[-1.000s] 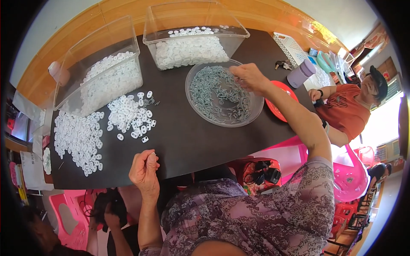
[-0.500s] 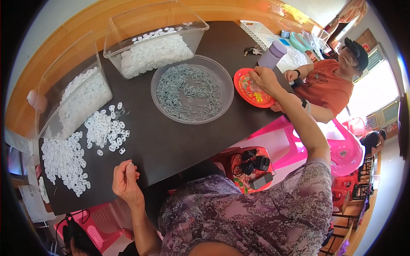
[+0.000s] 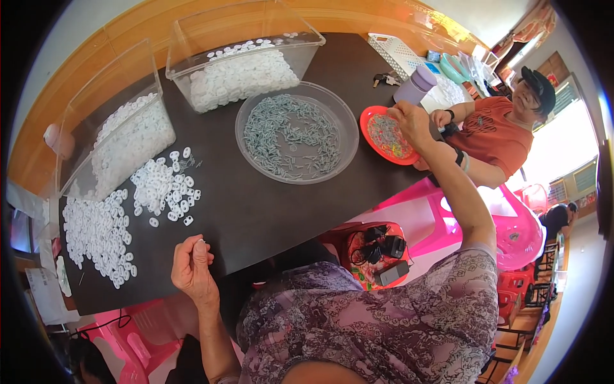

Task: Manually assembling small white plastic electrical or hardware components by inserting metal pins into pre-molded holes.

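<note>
Thumb and fingers of my left hand [image 3: 194, 270] are closed in a pinch over the table's near edge. A tiny whitish bit, too small to name, shows at the fingertips. To its upper left lie loose piles of white oval two-holed plastic pieces [image 3: 97, 237]. My right hand [image 3: 412, 125] reaches far right, fingers closed at the upper right part of a red plate [image 3: 366, 128]; what they hold, if anything, is hidden. Small greyish bits cover the plate's printed middle. Between my hands stands a round clear tray [image 3: 350, 144] of small grey screws [image 3: 268, 131].
Two clear bins [image 3: 118, 131] [image 3: 246, 77] of white pieces stand at the back left. Keys [image 3: 385, 79] and a lilac bottle [image 3: 416, 85] are behind the plate. A person in an orange shirt [image 3: 495, 131] sits at right. Black adapters [image 3: 384, 246] lie on a red stool below.
The view has shifted slightly, so the table things sit farther right. The plate's middle looks greyer, with less of its print showing. Both hands stay nearly in place.
</note>
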A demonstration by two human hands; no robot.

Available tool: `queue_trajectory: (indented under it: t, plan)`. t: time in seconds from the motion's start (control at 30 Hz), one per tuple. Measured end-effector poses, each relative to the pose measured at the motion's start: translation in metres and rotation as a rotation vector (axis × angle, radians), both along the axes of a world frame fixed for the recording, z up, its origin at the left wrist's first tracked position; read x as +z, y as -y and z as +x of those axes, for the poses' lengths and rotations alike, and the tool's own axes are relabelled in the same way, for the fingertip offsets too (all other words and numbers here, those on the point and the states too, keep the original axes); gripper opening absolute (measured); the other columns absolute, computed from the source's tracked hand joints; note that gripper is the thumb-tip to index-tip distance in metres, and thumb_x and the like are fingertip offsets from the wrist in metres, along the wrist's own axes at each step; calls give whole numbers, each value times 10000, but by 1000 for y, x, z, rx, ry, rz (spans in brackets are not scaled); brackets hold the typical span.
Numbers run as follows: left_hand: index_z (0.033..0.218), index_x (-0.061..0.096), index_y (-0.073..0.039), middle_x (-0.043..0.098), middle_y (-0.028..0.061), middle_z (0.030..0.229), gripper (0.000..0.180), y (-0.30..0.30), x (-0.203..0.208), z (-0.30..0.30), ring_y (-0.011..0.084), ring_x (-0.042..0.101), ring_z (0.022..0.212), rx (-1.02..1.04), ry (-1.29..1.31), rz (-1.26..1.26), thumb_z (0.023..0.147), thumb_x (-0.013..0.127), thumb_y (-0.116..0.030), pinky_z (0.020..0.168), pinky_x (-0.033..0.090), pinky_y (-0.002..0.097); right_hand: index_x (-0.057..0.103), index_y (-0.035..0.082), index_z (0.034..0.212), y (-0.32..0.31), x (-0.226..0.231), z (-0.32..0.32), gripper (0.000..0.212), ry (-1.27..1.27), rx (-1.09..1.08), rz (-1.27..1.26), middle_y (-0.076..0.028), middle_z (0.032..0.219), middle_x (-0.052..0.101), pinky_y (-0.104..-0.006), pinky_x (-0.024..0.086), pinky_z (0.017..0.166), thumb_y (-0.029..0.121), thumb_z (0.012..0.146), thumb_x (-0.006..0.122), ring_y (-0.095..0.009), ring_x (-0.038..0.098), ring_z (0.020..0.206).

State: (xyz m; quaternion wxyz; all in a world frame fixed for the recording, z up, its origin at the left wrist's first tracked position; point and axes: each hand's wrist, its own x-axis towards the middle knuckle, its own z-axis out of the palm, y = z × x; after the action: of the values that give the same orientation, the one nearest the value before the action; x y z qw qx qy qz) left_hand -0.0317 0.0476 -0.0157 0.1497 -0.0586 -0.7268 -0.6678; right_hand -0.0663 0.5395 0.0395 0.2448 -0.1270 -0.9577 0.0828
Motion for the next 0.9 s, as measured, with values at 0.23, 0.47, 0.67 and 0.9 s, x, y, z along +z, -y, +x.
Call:
queue_trajectory:
  t: [0.23,0.47,0.67,0.9]
  plan:
    - [936,626,30,540,29,756,124,1,2,0,63,498,597,2,16,13,882,590,-75,514,399,180,671,69,805,12,13,10,201,101,50,-94,-159,694,625,-407,465,625,262,803,617,-328,618,672]
    - [937,630,14,563,24,762,130,-1,4,0,57,501,603,5,29,21,879,598,-98,523,407,176,635,0,855,-21,12,20,131,-182,127,-74,-105,685,628,-286,453,597,130,845,616,-153,577,616]
    - [935,627,21,568,27,767,114,-1,3,0,57,507,610,25,50,36,877,590,-69,527,408,176,619,-8,896,29,34,19,131,-179,102,-472,17,678,542,-214,410,579,120,872,604,-76,495,622]
    - [932,622,34,557,35,755,104,1,7,-1,66,514,606,25,66,41,873,583,-42,535,414,176,629,3,892,155,39,-11,87,-158,602,-210,-42,728,577,-239,424,602,27,808,629,-115,533,663]
